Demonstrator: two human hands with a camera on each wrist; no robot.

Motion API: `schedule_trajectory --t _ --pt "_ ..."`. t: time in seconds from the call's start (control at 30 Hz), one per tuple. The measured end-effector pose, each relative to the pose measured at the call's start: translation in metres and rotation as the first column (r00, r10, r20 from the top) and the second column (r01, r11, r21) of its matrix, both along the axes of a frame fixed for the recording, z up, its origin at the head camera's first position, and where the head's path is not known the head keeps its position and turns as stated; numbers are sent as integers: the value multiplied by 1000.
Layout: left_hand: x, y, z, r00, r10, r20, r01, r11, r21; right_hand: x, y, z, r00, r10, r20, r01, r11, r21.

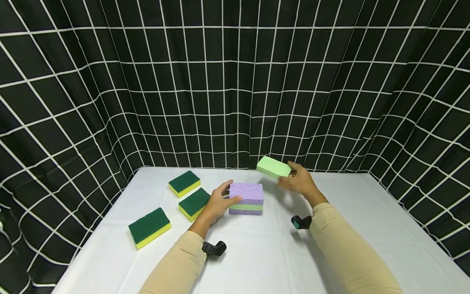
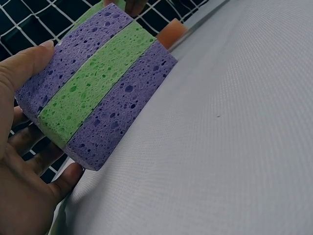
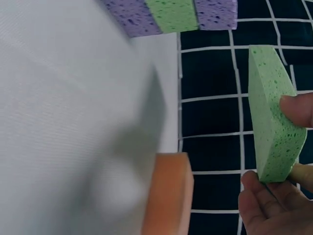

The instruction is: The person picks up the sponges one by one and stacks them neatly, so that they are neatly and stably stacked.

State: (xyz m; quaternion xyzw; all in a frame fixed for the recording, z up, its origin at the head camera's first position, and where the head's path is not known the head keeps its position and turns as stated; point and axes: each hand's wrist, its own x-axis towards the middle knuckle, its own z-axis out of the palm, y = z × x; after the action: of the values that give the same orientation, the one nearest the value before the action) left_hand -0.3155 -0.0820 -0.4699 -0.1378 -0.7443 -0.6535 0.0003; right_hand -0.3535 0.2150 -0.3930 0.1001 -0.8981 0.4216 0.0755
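A stack of sponges [image 1: 246, 199] stands on the white table, purple on top, green in the middle and purple at the bottom. My left hand [image 1: 219, 204] grips its left end, thumb on the upper purple sponge and fingers round the far side. The stack's layers show large in the left wrist view. To the right, above the table, my right hand [image 1: 302, 182] holds a light green sponge [image 1: 273, 167] by its right end, tilted. In the right wrist view the thumb presses one face of this green sponge [image 3: 274, 115], with fingers beneath it.
Three scouring sponges with green tops and yellow bases lie on the left: one at the back [image 1: 185, 183], one beside my left hand [image 1: 194, 203], one nearer the front [image 1: 149, 227]. An orange block [image 3: 167, 196] shows in both wrist views. Black gridded curtain [image 1: 235, 102] surrounds the table.
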Motion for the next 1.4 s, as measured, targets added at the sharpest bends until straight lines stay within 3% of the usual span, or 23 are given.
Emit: schedule_trajectory --t 0.23,0.67,0.87,1.1,1.4 --pt "0 1 0 1000 16 13 -16 1000 -12 2 2 13 1000 9 -17 -9 1000 16" --pt "-2 1 1 1000 18 5 -18 1000 -20 12 3 39 992 107 -69 -114 988 -103" --pt "0 0 2 1000 17 -2 -17 1000 -26 20 -1 52 987 129 -97 -139 985 -100" --pt "1 -1 4 999 12 -29 -12 1000 -13 30 -9 64 966 177 -187 -193 979 -72" --pt "0 0 0 1000 0 -21 -1 1000 -23 42 -21 74 940 248 -234 -268 961 -60"
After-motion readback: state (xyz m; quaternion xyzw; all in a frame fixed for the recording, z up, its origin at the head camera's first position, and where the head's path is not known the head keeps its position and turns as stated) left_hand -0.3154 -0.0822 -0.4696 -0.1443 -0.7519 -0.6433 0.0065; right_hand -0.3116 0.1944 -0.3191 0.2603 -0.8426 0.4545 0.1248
